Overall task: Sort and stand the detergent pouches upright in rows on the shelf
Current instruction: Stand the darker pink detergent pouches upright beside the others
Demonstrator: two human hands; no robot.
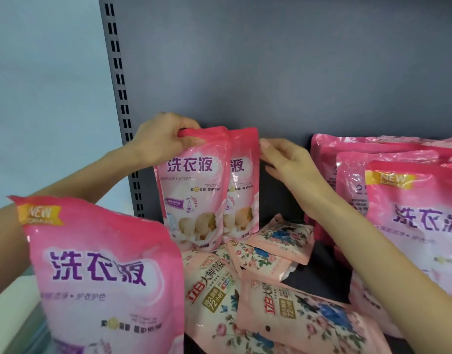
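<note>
Two small pink detergent pouches stand upright side by side at the back of the shelf. My left hand (161, 139) grips the top corner of the left pouch (194, 190). My right hand (286, 162) touches the upper right edge of the right pouch (242, 180) with its fingertips. A large pink pouch (105, 274) stands upright at the near left. Several large pink pouches (403, 205) stand in a row at the right. Floral peach pouches (296, 315) lie flat and jumbled on the shelf floor between them.
A grey back panel (296, 72) closes the shelf behind. A slotted metal upright (120, 85) marks its left edge, with a pale wall beyond. A dark strip of shelf floor (319, 277) shows among the flat pouches.
</note>
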